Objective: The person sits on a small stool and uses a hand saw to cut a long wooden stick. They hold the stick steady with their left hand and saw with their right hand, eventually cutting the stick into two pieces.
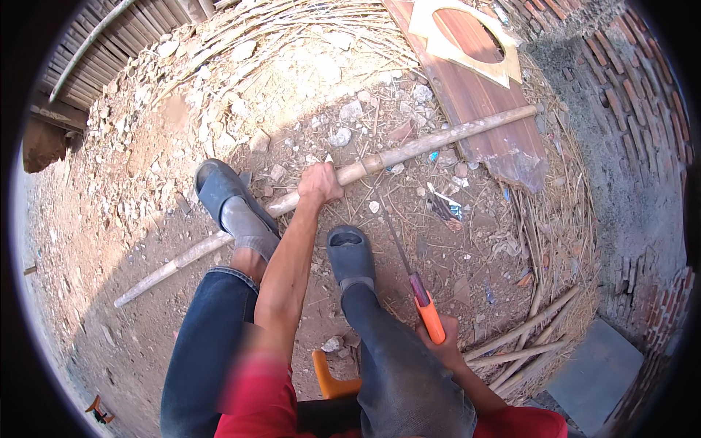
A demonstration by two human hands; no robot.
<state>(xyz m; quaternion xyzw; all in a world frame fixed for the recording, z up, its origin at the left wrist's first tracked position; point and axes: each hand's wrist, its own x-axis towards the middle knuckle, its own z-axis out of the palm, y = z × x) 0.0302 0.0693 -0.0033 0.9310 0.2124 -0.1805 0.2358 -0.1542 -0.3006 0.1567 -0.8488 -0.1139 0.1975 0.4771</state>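
Note:
A long pale bamboo pole (431, 142) lies slantwise over the ground, its far right end resting on a brown wooden board (496, 117). My left hand (319, 184) is closed around the pole near its middle. In my right hand (444, 342) is the orange handle of a saw (398, 244). Its thin blade, seen nearly edge-on, reaches up to the pole just right of my left hand. Whether the teeth are in the bamboo cannot be made out. My left sandalled foot (232, 201) rests over the pole; the right foot (350, 255) is on the dirt in front of it.
A pale panel with an oval hole (511, 69) lies on the board. Dry stalks and thin poles (526, 343) are heaped along the brick wall (635, 109) on the right. Stones and straw litter the ground. An orange plastic seat part (330, 376) shows between my legs.

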